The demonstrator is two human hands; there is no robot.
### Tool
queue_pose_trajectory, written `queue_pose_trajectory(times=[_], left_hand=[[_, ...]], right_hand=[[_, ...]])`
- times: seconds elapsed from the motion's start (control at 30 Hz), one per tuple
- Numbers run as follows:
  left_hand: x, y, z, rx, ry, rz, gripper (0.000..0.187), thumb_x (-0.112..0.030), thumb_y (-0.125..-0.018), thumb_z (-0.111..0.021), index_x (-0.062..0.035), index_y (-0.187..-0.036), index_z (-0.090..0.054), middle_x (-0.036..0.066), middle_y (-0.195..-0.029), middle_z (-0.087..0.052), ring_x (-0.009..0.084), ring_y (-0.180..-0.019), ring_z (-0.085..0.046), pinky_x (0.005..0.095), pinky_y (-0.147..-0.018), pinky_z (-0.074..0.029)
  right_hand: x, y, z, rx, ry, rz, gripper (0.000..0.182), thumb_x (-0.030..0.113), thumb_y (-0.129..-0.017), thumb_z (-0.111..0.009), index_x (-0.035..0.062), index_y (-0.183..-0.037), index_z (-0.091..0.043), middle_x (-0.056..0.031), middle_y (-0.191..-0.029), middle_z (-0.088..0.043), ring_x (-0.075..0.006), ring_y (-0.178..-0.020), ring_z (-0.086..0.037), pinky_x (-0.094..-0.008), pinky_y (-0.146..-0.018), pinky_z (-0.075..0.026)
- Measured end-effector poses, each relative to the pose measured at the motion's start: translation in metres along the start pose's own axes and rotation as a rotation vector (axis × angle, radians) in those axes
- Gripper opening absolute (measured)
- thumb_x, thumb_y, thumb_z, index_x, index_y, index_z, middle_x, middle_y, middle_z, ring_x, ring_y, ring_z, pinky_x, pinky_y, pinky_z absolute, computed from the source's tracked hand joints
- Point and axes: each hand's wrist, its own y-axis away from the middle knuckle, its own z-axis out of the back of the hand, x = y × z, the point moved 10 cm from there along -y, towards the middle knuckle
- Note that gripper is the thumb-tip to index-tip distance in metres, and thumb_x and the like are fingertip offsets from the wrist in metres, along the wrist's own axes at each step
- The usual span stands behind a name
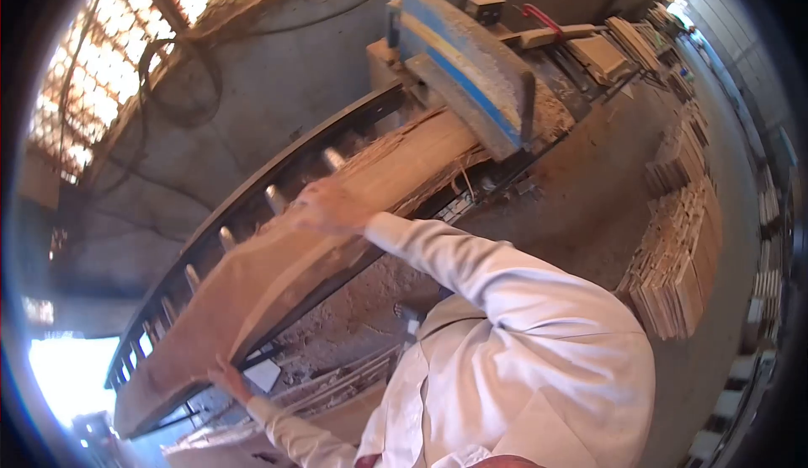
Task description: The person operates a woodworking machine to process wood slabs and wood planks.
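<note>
A long, rough-edged wooden plank [278,266] lies along a roller bed, its far end under a blue and yellow saw-like machine guard [463,64]. My right hand [326,207] rests on the plank's top face toward the machine, fingers laid across it and slightly blurred. Lower left, my left hand [225,380] touches the plank's near edge, fingers spread. The blade, if there is one, is hidden behind the guard.
Metal rollers [276,199] show along the plank's far side. Stacked boards [682,257] stand at the right, and more wood pieces [599,57] lie beyond the machine. Sawdust and scraps cover the ground below. A dark wall [252,72] runs behind the bed.
</note>
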Motion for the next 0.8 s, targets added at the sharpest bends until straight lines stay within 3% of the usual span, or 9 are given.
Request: queue_pose_trajectory(times=[0.03, 0.17, 0.2, 0.23, 0.3, 0.37, 0.43, 0.63, 0.8], left_hand=[[-0.021, 0.014, 0.005, -0.09, -0.068, -0.019, 0.093, -0.067, -0.091, -0.053, 0.0129, -0.138, -0.042, 0.038, -0.141, -0.042, 0.049, -0.132, -0.043, 0.0507, -0.109, -0.036], [-0.001, 0.013, -0.047, -0.185, -0.227, 0.09, 0.1, -0.07, -0.089, -0.051, 0.0079, -0.148, -0.029, 0.037, -0.151, -0.026, 0.0504, -0.144, -0.018, 0.0574, -0.118, -0.017], [0.011, 0.006, -0.066, -0.249, -0.246, -0.016, 0.099, -0.07, -0.087, -0.055, 0.0069, -0.146, -0.034, 0.037, -0.151, -0.028, 0.0489, -0.144, -0.021, 0.0562, -0.118, -0.017], [-0.017, 0.017, -0.039, -0.224, 0.044, -0.003, 0.099, -0.069, -0.083, -0.062, 0.0064, -0.144, -0.038, 0.037, -0.15, -0.031, 0.0489, -0.143, -0.024, 0.0562, -0.118, -0.017], [-0.038, 0.028, -0.025, -0.271, 0.114, -0.005, 0.094, -0.064, -0.077, -0.072, 0.0058, -0.135, -0.047, 0.037, -0.144, -0.038, 0.0521, -0.138, -0.028, 0.0587, -0.115, -0.02], [-0.058, 0.034, -0.012, -0.253, 0.034, 0.065, 0.096, -0.059, -0.072, -0.079, 0.0046, -0.136, -0.046, 0.037, -0.145, -0.034, 0.0546, -0.14, -0.019, 0.0621, -0.114, -0.016], [-0.066, 0.048, -0.004, -0.311, 0.084, 0.019, 0.098, -0.057, -0.07, -0.081, 0.0031, -0.138, -0.045, 0.035, -0.149, -0.029, 0.0536, -0.143, -0.014, 0.0619, -0.116, -0.015], [-0.062, 0.058, 0.019, -0.416, 0.301, 0.116, 0.085, -0.048, -0.079, -0.075, 0.0038, -0.139, -0.043, 0.033, -0.151, -0.029, 0.049, -0.144, -0.019, 0.0591, -0.117, -0.018], [-0.053, 0.05, 0.035, -0.588, 0.245, 0.252, 0.078, -0.044, -0.082, -0.072, 0.0017, -0.139, -0.043, 0.029, -0.149, -0.035, 0.0468, -0.14, -0.029, 0.0552, -0.115, -0.022]], right_hand=[[-0.005, 0.024, 0.006, -0.081, -0.044, 0.036, 0.055, 0.052, -0.086, -0.066, 0.0044, -0.113, -0.067, -0.0164, -0.119, -0.064, -0.0362, -0.115, -0.057, -0.046, -0.102, -0.04], [-0.037, 0.089, 0.027, -0.253, 0.166, 0.063, 0.043, 0.04, -0.081, -0.072, 0.0043, -0.103, -0.064, -0.0175, -0.106, -0.062, -0.0373, -0.103, -0.057, -0.0497, -0.093, -0.042], [-0.052, 0.092, 0.027, -0.148, 0.161, -0.029, 0.04, 0.038, -0.079, -0.073, 0.0034, -0.096, -0.062, -0.019, -0.1, -0.06, -0.0386, -0.099, -0.056, -0.0502, -0.09, -0.042], [-0.072, 0.096, 0.023, -0.166, 0.174, -0.057, 0.04, 0.037, -0.077, -0.074, 0.003, -0.093, -0.06, -0.0193, -0.097, -0.059, -0.0398, -0.095, -0.055, -0.0504, -0.087, -0.042], [-0.091, 0.095, 0.025, -0.248, 0.322, -0.027, 0.046, 0.039, -0.078, -0.074, 0.0024, -0.103, -0.061, -0.0231, -0.106, -0.059, -0.0423, -0.105, -0.055, -0.0503, -0.097, -0.041], [-0.102, 0.094, 0.028, -0.353, 0.397, -0.008, 0.054, 0.045, -0.083, -0.07, 0.0033, -0.117, -0.061, -0.0231, -0.122, -0.06, -0.0424, -0.118, -0.053, -0.0516, -0.104, -0.038], [-0.117, 0.09, 0.024, -0.383, 0.491, -0.026, 0.051, 0.046, -0.087, -0.066, 0.0047, -0.117, -0.063, -0.02, -0.126, -0.06, -0.0381, -0.124, -0.052, -0.0493, -0.107, -0.037], [-0.154, 0.063, 0.027, -0.356, 0.574, -0.085, 0.044, 0.038, -0.093, -0.057, 0.0075, -0.123, -0.063, -0.0195, -0.134, -0.058, -0.0351, -0.129, -0.05, -0.0453, -0.11, -0.035], [-0.172, 0.046, 0.025, -0.281, 0.562, -0.096, 0.046, 0.037, -0.097, -0.051, 0.0069, -0.131, -0.058, -0.0214, -0.141, -0.052, -0.0366, -0.134, -0.044, -0.0458, -0.113, -0.03]])
